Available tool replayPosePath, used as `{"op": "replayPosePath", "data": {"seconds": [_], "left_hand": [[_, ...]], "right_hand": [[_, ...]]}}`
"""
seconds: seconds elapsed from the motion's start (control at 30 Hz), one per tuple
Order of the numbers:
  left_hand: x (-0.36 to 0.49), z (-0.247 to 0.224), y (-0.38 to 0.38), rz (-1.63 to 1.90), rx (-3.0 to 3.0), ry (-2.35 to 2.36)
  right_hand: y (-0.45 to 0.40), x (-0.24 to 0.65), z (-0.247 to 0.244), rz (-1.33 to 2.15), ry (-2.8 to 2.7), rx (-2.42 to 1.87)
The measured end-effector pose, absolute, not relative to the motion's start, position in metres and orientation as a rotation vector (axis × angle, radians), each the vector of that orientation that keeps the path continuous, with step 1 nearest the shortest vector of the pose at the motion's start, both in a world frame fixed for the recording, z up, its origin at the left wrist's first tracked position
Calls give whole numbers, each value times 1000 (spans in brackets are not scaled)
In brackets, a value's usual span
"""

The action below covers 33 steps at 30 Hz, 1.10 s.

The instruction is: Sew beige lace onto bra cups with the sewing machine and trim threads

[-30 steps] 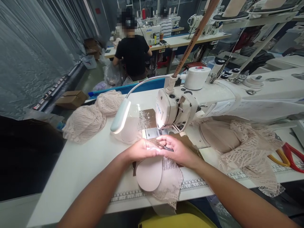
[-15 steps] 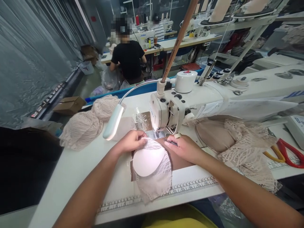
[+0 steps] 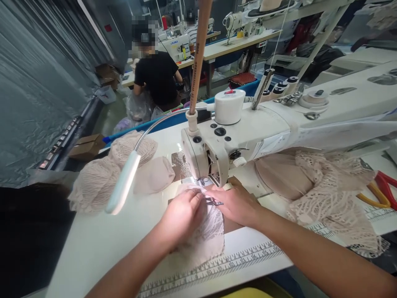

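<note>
At the needle area of a white sewing machine (image 3: pixel 198 155), both my hands work on a pale lace bra cup (image 3: pixel 212 231). My left hand (image 3: pixel 184 213) is closed on its upper edge, fingers bent close to the presser foot (image 3: pixel 202 182). Opposite it, my right hand (image 3: pixel 237 203) lies with its fingertips on the same edge and keeps a small slim dark metal tool (image 3: pixel 214 202) in its grip; whether it is tweezers or snips I cannot tell. The cup's lower part hangs toward the printed ruler (image 3: pixel 217 260). My left hand covers much of the cup.
A lit lamp (image 3: pixel 124 182) on a bent neck stands left of the needle. Lace cups (image 3: pixel 96 182) pile up at the left, and more lace pieces (image 3: pixel 322 194) lie at the right beside red-handled scissors (image 3: pixel 387 186). A co-worker (image 3: pixel 158 78) sits beyond the table.
My left hand has moved over the cup, and the smooth white oval pad that showed before is now covered. The cup's edge is nearer the presser foot. The view has shifted.
</note>
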<state>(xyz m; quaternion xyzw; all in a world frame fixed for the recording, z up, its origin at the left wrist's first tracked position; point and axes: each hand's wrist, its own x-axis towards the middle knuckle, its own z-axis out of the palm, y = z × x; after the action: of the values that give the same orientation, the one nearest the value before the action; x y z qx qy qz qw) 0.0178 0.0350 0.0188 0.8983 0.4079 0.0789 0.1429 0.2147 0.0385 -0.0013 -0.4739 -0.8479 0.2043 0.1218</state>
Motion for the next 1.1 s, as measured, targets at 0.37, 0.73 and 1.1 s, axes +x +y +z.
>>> {"op": "replayPosePath", "data": {"seconds": [0.37, 0.73, 1.1], "left_hand": [[15, 16, 58, -37, 2824, 1142], [12, 11, 65, -44, 2851, 1122], [2, 5, 76, 57, 2877, 1050]], "right_hand": [[37, 210, -8, 304, -2464, -1499], [39, 210, -6, 305, -2512, -1479], [38, 206, -9, 258, -2566, -1474]]}}
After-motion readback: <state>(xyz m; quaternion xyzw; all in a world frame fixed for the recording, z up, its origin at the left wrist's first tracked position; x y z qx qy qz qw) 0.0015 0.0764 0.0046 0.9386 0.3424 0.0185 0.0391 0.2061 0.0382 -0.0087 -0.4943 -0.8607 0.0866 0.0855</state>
